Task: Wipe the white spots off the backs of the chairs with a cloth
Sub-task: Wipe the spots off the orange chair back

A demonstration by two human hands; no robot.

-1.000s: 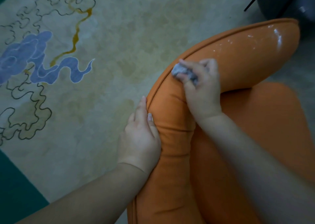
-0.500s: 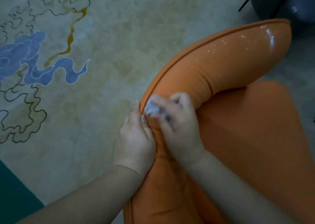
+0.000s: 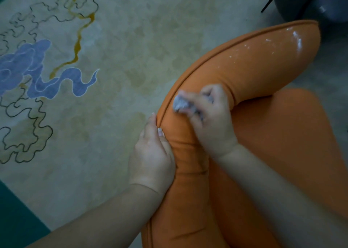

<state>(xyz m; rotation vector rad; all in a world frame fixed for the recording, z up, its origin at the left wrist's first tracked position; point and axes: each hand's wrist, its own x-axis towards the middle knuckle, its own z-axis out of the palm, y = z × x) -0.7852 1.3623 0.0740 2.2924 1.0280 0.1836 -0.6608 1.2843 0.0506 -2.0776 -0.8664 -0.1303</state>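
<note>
Right hand (image 3: 211, 123), gripping the cloth (image 3: 181, 104), slides back up; left hand (image 3: 152, 153) braces chair back (image 3: 254, 68); white spots (image 3: 297, 40) remain.

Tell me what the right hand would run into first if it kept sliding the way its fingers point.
Likely the piped seam edging the orange chair back; past that, only rug. The right hand grips the cloth.

The one camera sits on my head, looking steeply down and forward, close over my left hand (image 3: 151, 158) and right hand (image 3: 211, 115). Both forearms enter from the bottom edge. Left of them spreads the pale patterned rug (image 3: 116, 59).
</note>
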